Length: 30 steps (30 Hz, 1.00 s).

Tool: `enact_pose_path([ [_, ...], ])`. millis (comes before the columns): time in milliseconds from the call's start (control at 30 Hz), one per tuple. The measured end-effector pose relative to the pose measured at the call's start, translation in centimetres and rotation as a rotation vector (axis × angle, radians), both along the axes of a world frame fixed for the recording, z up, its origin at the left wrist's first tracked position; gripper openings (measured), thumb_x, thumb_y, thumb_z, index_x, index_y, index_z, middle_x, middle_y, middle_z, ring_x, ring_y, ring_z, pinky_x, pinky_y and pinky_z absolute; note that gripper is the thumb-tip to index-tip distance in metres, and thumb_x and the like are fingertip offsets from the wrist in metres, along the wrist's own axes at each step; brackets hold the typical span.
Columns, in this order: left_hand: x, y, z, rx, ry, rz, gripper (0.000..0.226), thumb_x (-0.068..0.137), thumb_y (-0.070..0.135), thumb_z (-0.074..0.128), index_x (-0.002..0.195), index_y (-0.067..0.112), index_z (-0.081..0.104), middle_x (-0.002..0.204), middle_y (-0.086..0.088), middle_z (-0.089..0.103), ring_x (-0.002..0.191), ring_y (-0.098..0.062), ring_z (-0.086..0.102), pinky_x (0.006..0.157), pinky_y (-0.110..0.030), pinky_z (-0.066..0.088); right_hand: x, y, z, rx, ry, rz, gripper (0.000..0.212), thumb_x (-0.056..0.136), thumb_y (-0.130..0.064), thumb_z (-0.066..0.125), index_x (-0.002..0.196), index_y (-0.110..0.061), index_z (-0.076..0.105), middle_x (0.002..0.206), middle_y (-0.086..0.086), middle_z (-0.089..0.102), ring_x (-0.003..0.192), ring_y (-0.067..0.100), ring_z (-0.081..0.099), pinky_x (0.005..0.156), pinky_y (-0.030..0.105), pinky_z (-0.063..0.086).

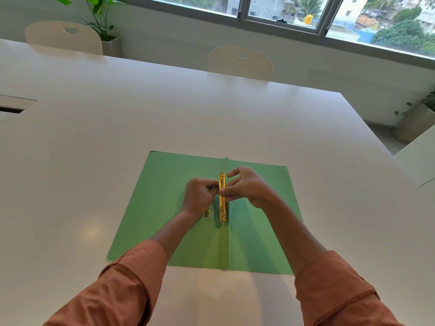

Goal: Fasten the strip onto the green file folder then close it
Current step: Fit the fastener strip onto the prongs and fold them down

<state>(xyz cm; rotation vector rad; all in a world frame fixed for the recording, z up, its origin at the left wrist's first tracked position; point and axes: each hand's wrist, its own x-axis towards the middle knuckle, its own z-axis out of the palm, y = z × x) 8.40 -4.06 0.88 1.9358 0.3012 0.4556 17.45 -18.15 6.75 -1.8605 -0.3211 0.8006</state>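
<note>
- The green file folder [164, 208] lay wide open and flat on the white table [164, 114], spine fold facing up, which I'd guess was so both hands could get at the fastener.
- The gold strip [222, 198] sat along that centre fold, pretty much lined up with it.
- The left hand [199, 196] was curled in tight against the strip's left side, fingers closed. Looked like it pinched a thin prong, but honestly too small to tell.
- The right hand [247, 184] pinched the strip's right edge with thumb and a finger, other fingers loosely spread.
- A second gold piece [207, 214] poked out under the left wrist, mostly hidden.
- Folder not closed yet, so fastening seemed mid-way.
</note>
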Motion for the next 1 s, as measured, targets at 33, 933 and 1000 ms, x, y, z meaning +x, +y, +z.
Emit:
enact_pose_path([
  [33,-0.1,0.0,0.0,0.02,0.01,0.006,0.021,0.085,0.002,0.079,0.104,0.009,0.083,0.097,-0.009,0.083,0.084,-0.018,0.078,0.088,-0.044,0.062,0.0,0.0,-0.1,-0.008,-0.005,-0.004,0.059,0.077,0.011,0.084,0.124,0.004,0.049,0.097,0.032,0.074,0.065,0.025,0.076,0.06,0.033,0.066],
  [933,-4.3,-0.5,-1.6,0.541,0.193,-0.289,0.079,0.084,0.049,0.072,0.155,0.029,0.044,0.152,0.008,0.045,0.14,-0.018,0.032,0.114,-0.048,0.027,-1.4,-1.1,-2.5,-0.298,-0.274,-0.108,0.035,0.075,-0.009,0.092,0.091,-0.007,0.061,0.072,0.01,0.07,0.052,0.019,0.07,0.063,0.042,0.067],
  [1000,-4.0,-0.4,-1.3,0.522,0.239,-0.336,0.08,0.086,0.048,0.073,0.157,0.028,0.041,0.154,0.007,0.04,0.144,-0.017,0.025,0.121,-0.049,0.024,-1.4,-1.5,-2.6,-0.279,-0.278,-0.119,0.038,0.072,-0.01,0.095,0.091,-0.006,0.062,0.07,0.009,0.07,0.057,0.022,0.071,0.067,0.046,0.067],
])
